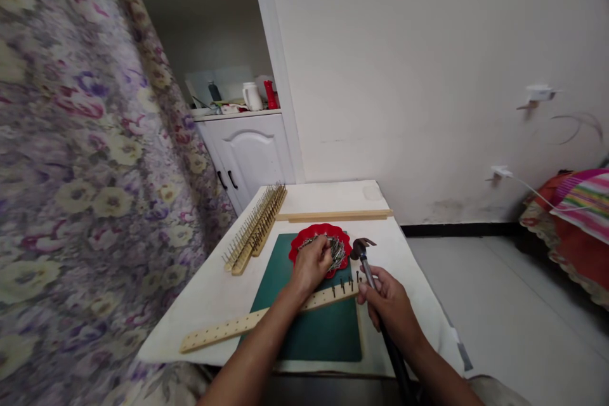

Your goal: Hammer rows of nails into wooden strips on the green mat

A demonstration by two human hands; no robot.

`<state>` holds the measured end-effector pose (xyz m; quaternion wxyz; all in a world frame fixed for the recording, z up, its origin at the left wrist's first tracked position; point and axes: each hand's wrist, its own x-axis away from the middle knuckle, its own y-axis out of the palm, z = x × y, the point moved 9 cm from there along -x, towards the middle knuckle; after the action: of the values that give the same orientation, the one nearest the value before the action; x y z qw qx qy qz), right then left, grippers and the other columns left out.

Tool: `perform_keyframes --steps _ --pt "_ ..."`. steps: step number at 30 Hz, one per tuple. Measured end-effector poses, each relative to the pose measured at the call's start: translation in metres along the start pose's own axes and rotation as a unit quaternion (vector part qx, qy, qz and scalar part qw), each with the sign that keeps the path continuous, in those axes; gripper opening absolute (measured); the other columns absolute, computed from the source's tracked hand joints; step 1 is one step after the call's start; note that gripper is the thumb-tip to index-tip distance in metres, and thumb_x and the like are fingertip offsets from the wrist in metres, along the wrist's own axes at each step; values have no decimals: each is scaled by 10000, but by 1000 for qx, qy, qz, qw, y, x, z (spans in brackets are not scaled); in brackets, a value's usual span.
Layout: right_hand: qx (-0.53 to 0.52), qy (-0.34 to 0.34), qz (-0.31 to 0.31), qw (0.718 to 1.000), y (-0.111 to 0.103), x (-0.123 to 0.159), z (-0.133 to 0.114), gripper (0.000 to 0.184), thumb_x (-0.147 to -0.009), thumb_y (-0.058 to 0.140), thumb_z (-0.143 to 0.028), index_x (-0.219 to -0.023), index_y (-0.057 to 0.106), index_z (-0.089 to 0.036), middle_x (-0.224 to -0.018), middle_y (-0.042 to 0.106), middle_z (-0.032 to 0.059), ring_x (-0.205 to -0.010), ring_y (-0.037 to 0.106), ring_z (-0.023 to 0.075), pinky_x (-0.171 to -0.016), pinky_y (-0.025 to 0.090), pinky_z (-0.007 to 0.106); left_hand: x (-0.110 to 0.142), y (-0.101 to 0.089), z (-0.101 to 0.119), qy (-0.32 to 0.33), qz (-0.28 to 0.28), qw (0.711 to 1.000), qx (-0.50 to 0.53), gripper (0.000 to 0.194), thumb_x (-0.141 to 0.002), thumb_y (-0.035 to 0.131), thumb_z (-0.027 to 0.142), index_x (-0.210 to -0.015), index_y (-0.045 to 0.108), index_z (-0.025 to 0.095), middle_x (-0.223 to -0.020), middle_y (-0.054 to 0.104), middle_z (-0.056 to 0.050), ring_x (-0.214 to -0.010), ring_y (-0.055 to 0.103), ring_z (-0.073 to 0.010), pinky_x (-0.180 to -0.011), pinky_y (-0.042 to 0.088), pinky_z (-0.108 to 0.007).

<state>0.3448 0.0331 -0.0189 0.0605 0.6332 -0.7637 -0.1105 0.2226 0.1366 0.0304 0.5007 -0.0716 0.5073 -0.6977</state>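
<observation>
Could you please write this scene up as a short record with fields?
left hand: fingers among loose nails in red dish
right hand: holding hammer, head up
drilled strip: across green mat, several standing nails near right end
table, left side: nail-studded strips
table, back: plain wooden strips

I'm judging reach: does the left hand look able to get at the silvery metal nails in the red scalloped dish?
Very likely yes: the left hand is over the dish, close against the nails, and nothing visible blocks it.
</observation>
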Motion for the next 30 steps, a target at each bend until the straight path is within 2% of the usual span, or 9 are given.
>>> perform_keyframes --steps 5,9,12,14,16,18,20,26,30 --pt "0 -15 30 999 -6 -1 -3 409 -766 632 -396 -1067 490 -158 -579 574 -64 -265 352 38 -277 243 160 57 11 45 88 -58 993 56 129 -823 409 123 -853 516 188 -737 544 3 -624 478 -114 -582 339 -217" --pt "-14 -7 10 1000 -5 2 4 397 -773 632 -353 -1087 485 -160 -570 558 -73 -257 350 31 -271 242 149 78 8 52 60 -25 992 104 120 -825 424 118 -812 527 180 -709 533 3 -599 459 -104 -565 326 -212" --pt "-30 -7 -7 1000 -3 3 8 398 -767 646 -337 -1088 490 -160 -564 560 -74 -257 350 21 -274 247 136 80 7 43 -13 5 980 197 73 -812 491 160 -785 558 172 -636 513 21 -558 446 -93 -541 318 -202" --pt "-41 -7 -18 999 0 4 8 406 -762 654 -342 -1087 494 -158 -564 573 -68 -260 352 18 -277 257 133 83 15 31 -97 18 943 318 55 -800 545 215 -797 569 166 -614 531 26 -522 455 -84 -513 325 -193" --pt "-53 -6 -29 998 2 5 7 427 -756 660 -358 -1095 493 -158 -572 588 -59 -261 354 19 -276 265 135 88 28 23 -168 33 877 449 108 -778 596 252 -818 574 154 -621 579 17 -509 487 -83 -504 351 -189" --pt "-63 -7 -36 997 4 7 5 446 -752 666 -374 -1101 492 -159 -582 595 -54 -261 354 18 -274 264 137 92 36 19 -202 59 816 538 135 -744 643 243 -813 591 140 -617 616 5 -528 525 -89 -533 389 -193" --pt "-69 -10 -43 997 7 8 3 441 -759 664 -376 -1102 492 -158 -586 591 -54 -262 353 13 -277 255 133 94 39 17 -211 90 779 584 127 -712 677 212 -786 618 128 -618 639 -5 -564 558 -94 -580 419 -199" --pt "-45 -3 -51 998 16 13 8 379 -794 644 -336 -1095 487 -168 -601 576 -60 -272 358 8 -283 250 125 97 43 17 -218 104 713 658 102 -673 710 174 -737 651 122 -723 665 -25 -599 600 -101 -623 465 -221" --pt "-19 1 -47 999 20 16 6 359 -802 626 -336 -1089 487 -173 -615 567 -61 -280 351 11 -281 241 129 100 37 9 -225 110 713 655 108 -677 707 196 -741 651 130 -735 664 -20 -595 597 -99 -617 469 -219"
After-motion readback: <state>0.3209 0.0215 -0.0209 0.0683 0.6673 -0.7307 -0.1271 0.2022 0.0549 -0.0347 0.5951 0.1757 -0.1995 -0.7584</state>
